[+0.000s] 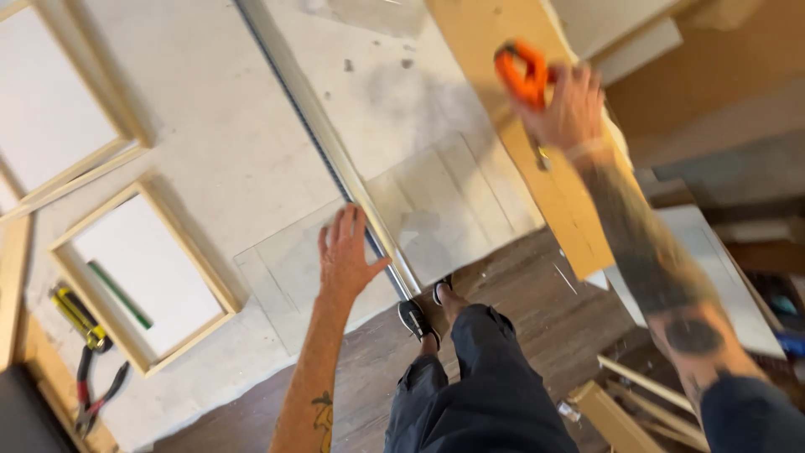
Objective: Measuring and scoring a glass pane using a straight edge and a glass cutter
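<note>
While the left hand (pixel 348 256) lies flat with its fingers spread wide, it presses on a long, thin, silver metal ruler (pixel 327 143). That ruler runs from the far top of the view down to a spot just in front of the person's black shoe (pixel 415 319). Its long line leans a little, going from upper left to lower right. Under the ruler lies a clear, flat sheet of see-through plastic or glass (pixel 436 210), on a big pale grey work board (pixel 226 143).

The right hand (pixel 566 105) is up high and to the right, well apart from the ruler. It is closed around a small orange-handled cutting tool (pixel 520 71). So the left hand is the near one, touching the ruler, and the right hand would have to come left and down to reach the ruler's edge.

To the left lies a light wooden frame with a white panel inside (pixel 147 273), and a thin green stick (pixel 122 294) rests on that panel. Near the left corner sit a yellow tool (pixel 75 315) and red-handled pliers (pixel 96 390). A long tan wooden plank (pixel 553 193) lies under the right arm. No labels or signs can be made out.
</note>
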